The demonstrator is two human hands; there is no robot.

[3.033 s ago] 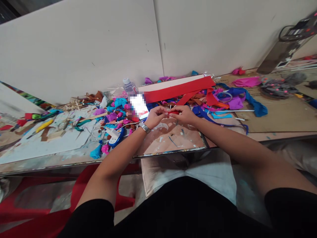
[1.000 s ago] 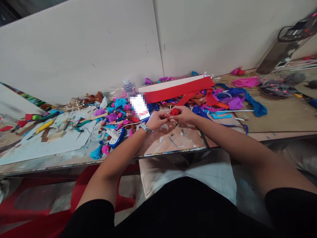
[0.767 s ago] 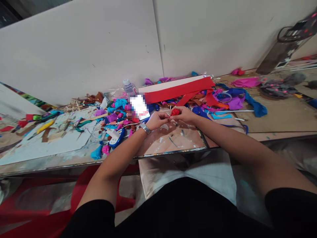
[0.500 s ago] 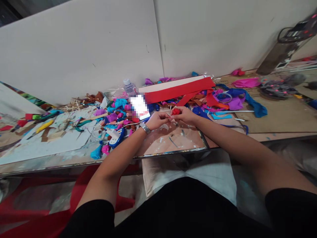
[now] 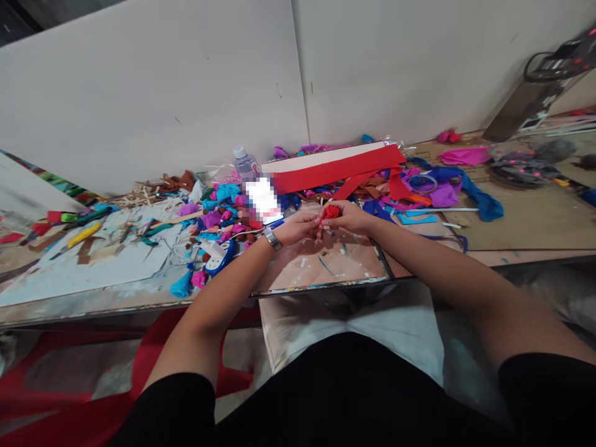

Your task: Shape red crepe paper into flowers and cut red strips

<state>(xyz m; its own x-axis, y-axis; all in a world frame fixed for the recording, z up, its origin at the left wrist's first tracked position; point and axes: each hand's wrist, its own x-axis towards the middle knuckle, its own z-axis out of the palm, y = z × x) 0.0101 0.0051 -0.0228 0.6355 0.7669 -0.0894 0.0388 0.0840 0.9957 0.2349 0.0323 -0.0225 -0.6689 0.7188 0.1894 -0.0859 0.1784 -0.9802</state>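
Note:
A small piece of scrunched red crepe paper, shaped like a rosebud, is held above the table in front of me. My right hand wraps its thumb and fingers around it from the right. From the left, my left hand, with a metal watch at the wrist, pinches at the lower end of the same paper. The fingertips of both hands nearly meet there and hide part of it. Behind them lies a wide red paper strip, with a narrower red piece hanging from it.
Left of my hands are a lit phone, a plastic bottle, a blue-and-white power strip and many crumpled paper buds. A yellow-handled cutter lies further left. Blue crepe paper and a dark bottle are on the right.
My left hand has turned slightly, and its lower fingers now show beneath the red paper. More of the paper is visible; the right hand has barely moved.

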